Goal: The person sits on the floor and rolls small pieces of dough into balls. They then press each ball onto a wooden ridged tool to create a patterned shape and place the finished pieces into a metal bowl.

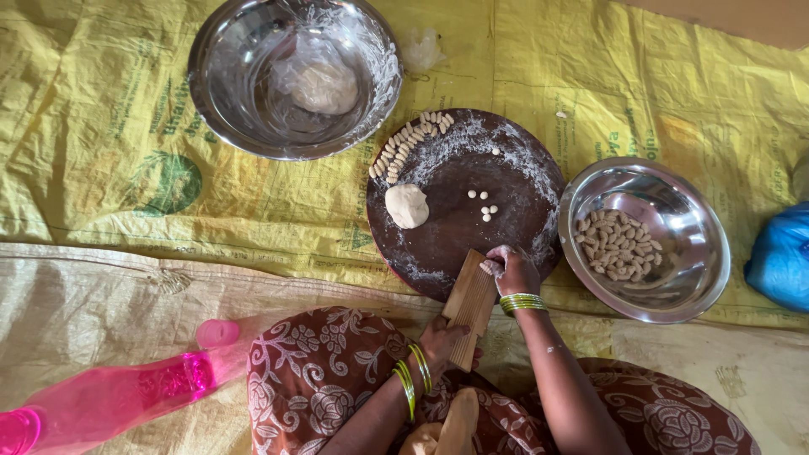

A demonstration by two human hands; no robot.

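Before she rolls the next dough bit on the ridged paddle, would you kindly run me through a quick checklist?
1. Paddle steadied by left hand: ok.
2. Right hand pressing at the paddle's top end: ok; dough under the fingers: cannot tell.
3. Dough bits waiting on the round board: ok.
4. Dough lump on the board for more bits: ok.
5. Room in the right-side bowl for shaped pieces: ok.
6. Board floured: ok.
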